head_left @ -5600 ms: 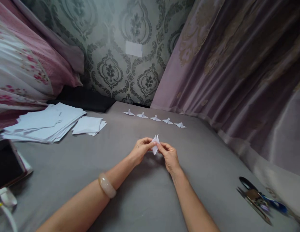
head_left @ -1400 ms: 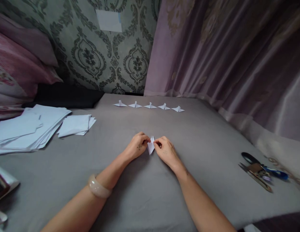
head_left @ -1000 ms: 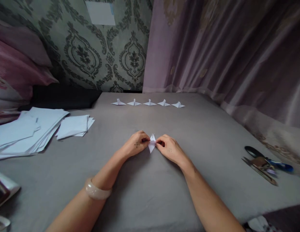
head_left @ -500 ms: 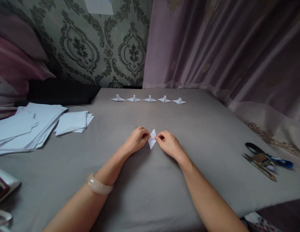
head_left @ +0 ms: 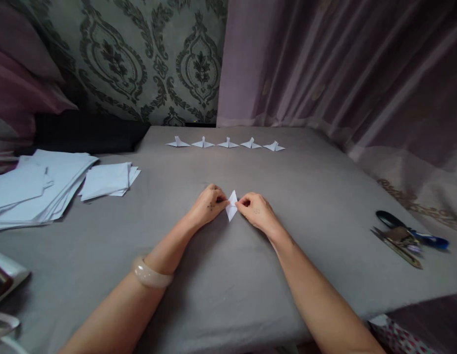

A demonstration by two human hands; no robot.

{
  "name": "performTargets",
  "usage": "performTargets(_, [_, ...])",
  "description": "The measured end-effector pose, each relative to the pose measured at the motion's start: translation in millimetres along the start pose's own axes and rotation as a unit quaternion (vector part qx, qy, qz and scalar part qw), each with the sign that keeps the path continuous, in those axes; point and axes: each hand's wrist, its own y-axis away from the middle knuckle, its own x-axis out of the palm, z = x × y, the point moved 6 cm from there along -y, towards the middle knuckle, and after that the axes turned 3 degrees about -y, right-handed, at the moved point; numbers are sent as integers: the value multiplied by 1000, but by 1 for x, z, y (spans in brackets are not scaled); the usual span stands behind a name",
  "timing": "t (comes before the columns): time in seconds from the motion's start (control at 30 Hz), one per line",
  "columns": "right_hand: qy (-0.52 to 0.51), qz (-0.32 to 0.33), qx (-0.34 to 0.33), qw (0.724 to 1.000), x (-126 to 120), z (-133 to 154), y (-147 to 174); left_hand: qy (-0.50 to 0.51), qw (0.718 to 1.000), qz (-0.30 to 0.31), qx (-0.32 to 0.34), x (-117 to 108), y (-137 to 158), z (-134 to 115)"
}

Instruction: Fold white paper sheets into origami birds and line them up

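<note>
Between my two hands is a small folded white paper (head_left: 232, 206), shaped like a narrow diamond with its points facing toward and away from me. My left hand (head_left: 211, 204) pinches its left edge between thumb and fingertips. On the opposite edge, my right hand (head_left: 256, 209) holds the paper in the same kind of pinch. A crease crosses the middle of the diamond. Farther back stands a row of several folded white paper figures (head_left: 227, 143) with spread wings.
A stack of small paper squares (head_left: 106, 180) lies at the left, beside larger loose sheets (head_left: 55, 182). On the right are thread snips (head_left: 397, 248) and a blue-and-black handled tool (head_left: 429, 240). A grey cloth (head_left: 228, 305) covers the table; a pink curtain (head_left: 272, 64) hangs behind.
The view has tilted down slightly, so everything sits a little higher or shifted. Both hands keep their pinch on the folded paper, which looks nearly the same.
</note>
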Motion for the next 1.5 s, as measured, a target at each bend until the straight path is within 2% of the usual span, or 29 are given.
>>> performTargets(0.13, [-6,9,22,1000,0,-1,-1,-6,1000,3,-6,3,0,3])
performTargets(0.23, [-12,10,21,1000,0,-3,-1,-23,999,-24,11,5,0,3])
performTargets(0.33, [-28,1,-6,1000,-1,-3,0,-48,996,-36,58,8,1,-2])
performTargets(0.5, [-6,-7,-62,998,-2,2,5,-118,984,4,136,17,6,-16])
performTargets(0.73, [65,16,-140,988,-5,17,28,-239,959,34,146,18,17,-32])
performTargets(0.87, [130,10,-154,979,-6,20,40,-263,954,33,140,18,25,-32])
performTargets(1.1, [182,1,-167,969,-4,19,48,-238,960,18,147,14,38,-26])
performTargets(1.27, [194,2,-174,965,-6,21,50,-148,978,-30,142,5,36,-8])
performTargets(1.4, [199,18,-178,964,-8,23,47,-63,995,-43,70,-10,35,10])
performTargets(1.5, [202,48,-173,963,-8,26,41,-76,993,-73,47,-12,36,0])
